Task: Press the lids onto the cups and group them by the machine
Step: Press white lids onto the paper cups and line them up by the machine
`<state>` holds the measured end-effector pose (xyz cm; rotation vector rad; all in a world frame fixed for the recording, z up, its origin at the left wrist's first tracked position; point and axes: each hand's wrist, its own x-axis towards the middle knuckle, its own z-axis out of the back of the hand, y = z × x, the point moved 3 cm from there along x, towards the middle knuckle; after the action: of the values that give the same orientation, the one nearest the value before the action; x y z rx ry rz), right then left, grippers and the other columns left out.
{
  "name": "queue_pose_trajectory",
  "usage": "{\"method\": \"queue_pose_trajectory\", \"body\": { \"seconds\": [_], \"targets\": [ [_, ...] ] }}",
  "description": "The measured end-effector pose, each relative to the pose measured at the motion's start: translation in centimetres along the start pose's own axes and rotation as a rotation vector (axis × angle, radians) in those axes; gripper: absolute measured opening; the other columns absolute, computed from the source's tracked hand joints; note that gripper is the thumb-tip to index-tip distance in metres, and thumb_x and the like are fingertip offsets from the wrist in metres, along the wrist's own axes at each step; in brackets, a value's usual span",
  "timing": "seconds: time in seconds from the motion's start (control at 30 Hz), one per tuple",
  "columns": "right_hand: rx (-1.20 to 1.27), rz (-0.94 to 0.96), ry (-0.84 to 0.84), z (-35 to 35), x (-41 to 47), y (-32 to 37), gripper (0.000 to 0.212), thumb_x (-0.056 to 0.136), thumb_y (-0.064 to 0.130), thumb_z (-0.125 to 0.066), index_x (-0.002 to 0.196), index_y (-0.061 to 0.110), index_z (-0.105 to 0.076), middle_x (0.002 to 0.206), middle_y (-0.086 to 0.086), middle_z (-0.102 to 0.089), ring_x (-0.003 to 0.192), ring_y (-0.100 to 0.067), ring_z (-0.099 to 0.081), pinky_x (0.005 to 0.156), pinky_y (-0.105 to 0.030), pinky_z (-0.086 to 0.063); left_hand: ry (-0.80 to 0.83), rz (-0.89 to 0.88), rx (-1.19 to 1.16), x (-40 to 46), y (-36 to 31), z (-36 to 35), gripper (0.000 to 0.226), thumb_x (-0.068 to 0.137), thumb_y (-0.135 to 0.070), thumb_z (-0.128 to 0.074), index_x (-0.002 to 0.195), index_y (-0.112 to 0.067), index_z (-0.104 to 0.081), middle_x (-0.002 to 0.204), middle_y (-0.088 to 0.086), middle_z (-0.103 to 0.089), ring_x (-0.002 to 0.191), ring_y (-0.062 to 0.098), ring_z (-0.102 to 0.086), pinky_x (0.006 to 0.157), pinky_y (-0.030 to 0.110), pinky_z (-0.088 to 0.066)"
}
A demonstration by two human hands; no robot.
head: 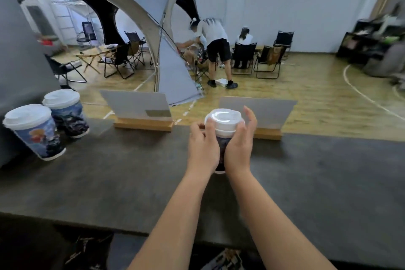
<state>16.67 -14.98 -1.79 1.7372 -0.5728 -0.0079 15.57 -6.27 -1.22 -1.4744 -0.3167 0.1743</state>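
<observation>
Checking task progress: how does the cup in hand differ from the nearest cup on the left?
The held cup is gripped by the left hand and right hand at mid-counter; the nearest left cup stands free by the counter's left end, beside another cup. Held cup's print looks darker. Both wear white lids.

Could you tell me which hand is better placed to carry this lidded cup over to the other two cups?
Left, probably: the left hand holds the cup on the side facing the two cups.

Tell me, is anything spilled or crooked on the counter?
Nothing stands out. No spill shows on the counter. Two lidded cups stand at the left; their lean looks like lens bend. Both hands, left hand and right hand, hold the third cup, lid on.
</observation>
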Motion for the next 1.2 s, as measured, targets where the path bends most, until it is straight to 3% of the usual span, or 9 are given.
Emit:
{"method": "queue_pose_trajectory", "body": {
  "seconds": [0.07, 0.17, 0.3, 0.4, 0.6, 0.67, 0.8, 1.03, 1.2],
  "targets": [
    [0.009, 0.027, -0.029, 2.7, 0.9, 0.0, 0.036, 0.096, 0.032, -0.031, 0.126, 0.033, -0.050, 0.119, 0.016, -0.055, 0.105, 0.006, -0.055, 0.086, -0.016, -0.045, 0.014, 0.009, -0.005, -0.7, 0.1, -2.8, 0.026, 0.103, -0.043, -0.032, 0.112, -0.021, -0.044, 0.116, 0.005, -0.059, 0.107, 0.023, -0.056, 0.101, 0.047, -0.045],
    [0.013, 0.029, -0.050, 5.5, 1.9, -0.2, 0.038, 0.090, 0.031, -0.031, 0.118, 0.024, -0.056, 0.112, 0.009, -0.060, 0.096, 0.007, -0.058, 0.078, -0.012, -0.046, 0.009, -0.058, -0.033, -1.6, 0.2, -5.8, 0.019, 0.105, -0.033, -0.027, 0.117, -0.027, -0.041, 0.116, 0.005, -0.058, 0.107, 0.023, -0.056, 0.097, 0.046, -0.048],
    [0.030, 0.038, -0.027, 6.8, 2.3, -0.5, 0.035, 0.090, 0.027, -0.034, 0.114, 0.014, -0.056, 0.106, 0.005, -0.063, 0.091, 0.002, -0.061, 0.074, -0.015, -0.049, -0.066, -0.167, -0.087, -2.0, 0.2, -7.3, 0.036, 0.097, -0.036, -0.026, 0.125, -0.034, -0.048, 0.116, -0.005, -0.057, 0.107, 0.013, -0.057, 0.090, 0.033, -0.051],
    [-0.008, 0.023, 0.007, 6.7, 2.7, -0.6, 0.028, 0.088, 0.029, -0.036, 0.104, 0.022, -0.058, 0.100, 0.007, -0.065, 0.088, 0.001, -0.062, 0.071, -0.017, -0.049, -0.127, -0.230, -0.166, -1.9, 0.1, -7.1, 0.043, 0.091, -0.028, -0.028, 0.121, -0.027, -0.059, 0.113, -0.009, -0.063, 0.104, 0.004, -0.059, 0.083, 0.019, -0.051],
    [-0.028, 0.059, 0.017, 6.0, 3.3, -0.4, 0.033, 0.083, 0.045, -0.043, 0.099, 0.019, -0.054, 0.092, 0.010, -0.063, 0.078, 0.006, -0.061, 0.064, -0.013, -0.047, -0.138, -0.276, -0.202, -0.6, 1.2, -6.9, 0.038, 0.089, -0.024, -0.033, 0.108, -0.026, -0.066, 0.101, -0.006, -0.070, 0.098, 0.017, -0.067, 0.078, 0.046, -0.057],
    [-0.006, 0.108, -0.017, 5.9, 3.3, -0.4, 0.043, 0.078, 0.053, -0.045, 0.098, 0.016, -0.054, 0.091, 0.009, -0.063, 0.078, 0.005, -0.061, 0.065, -0.014, -0.047, -0.147, -0.294, -0.200, -0.7, 1.0, -7.0, 0.037, 0.091, -0.023, -0.034, 0.109, -0.023, -0.066, 0.099, -0.008, -0.070, 0.094, 0.013, -0.067, 0.073, 0.043, -0.058],
    [0.044, 0.129, -0.032, 5.6, 3.9, -1.0, 0.034, 0.077, 0.050, -0.047, 0.091, 0.020, -0.054, 0.088, 0.007, -0.063, 0.079, -0.004, -0.062, 0.066, -0.024, -0.050, -0.163, -0.316, -0.239, -0.2, 1.2, -7.2, 0.037, 0.090, -0.019, -0.033, 0.107, -0.016, -0.066, 0.098, 0.000, -0.071, 0.091, 0.017, -0.067, 0.069, 0.038, -0.057],
    [0.085, 0.169, -0.047, 5.7, 3.8, -2.1, 0.018, 0.087, 0.035, -0.042, 0.090, 0.020, -0.052, 0.081, 0.018, -0.067, 0.075, 0.002, -0.061, 0.062, -0.018, -0.047, -0.180, -0.379, -0.316, -0.3, 1.3, -7.4, 0.037, 0.089, -0.014, -0.032, 0.105, -0.005, -0.064, 0.095, 0.001, -0.069, 0.086, 0.007, -0.066, 0.066, 0.021, -0.051],
    [0.102, 0.184, -0.073, 5.8, 3.7, -2.2, 0.020, 0.092, 0.015, -0.033, 0.088, 0.016, -0.053, 0.079, 0.013, -0.068, 0.074, 0.002, -0.061, 0.063, -0.017, -0.047, -0.177, -0.387, -0.331, -0.1, 1.7, -7.6, 0.038, 0.088, -0.023, -0.034, 0.105, -0.007, -0.064, 0.096, 0.005, -0.070, 0.090, 0.016, -0.067, 0.069, 0.032, -0.055]
  ]
}}
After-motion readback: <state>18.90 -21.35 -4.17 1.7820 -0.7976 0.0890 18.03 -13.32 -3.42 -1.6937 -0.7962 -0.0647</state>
